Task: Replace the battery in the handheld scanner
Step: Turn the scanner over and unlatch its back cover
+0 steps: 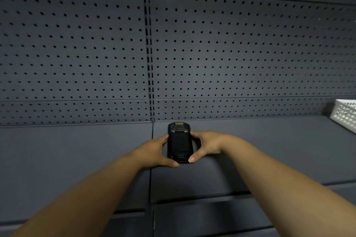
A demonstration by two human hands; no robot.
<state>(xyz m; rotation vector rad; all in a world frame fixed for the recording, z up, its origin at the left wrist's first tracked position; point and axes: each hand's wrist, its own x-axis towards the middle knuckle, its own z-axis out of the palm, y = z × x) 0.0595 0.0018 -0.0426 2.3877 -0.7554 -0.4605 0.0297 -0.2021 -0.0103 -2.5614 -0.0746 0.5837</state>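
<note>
A black handheld scanner (179,141) lies back side up on the dark grey shelf (77,150), its scan window pointing away from me toward the pegboard. My left hand (154,151) clasps its left edge, thumb tip at the near end. My right hand (207,145) clasps the right edge, thumb also at the near end. Both hands hold the scanner between them. No loose battery is in view.
A dark perforated pegboard wall (231,54) rises right behind the shelf. A white perforated plastic basket (344,115) stands at the far right of the shelf. A lower shelf edge (212,204) shows below my forearms.
</note>
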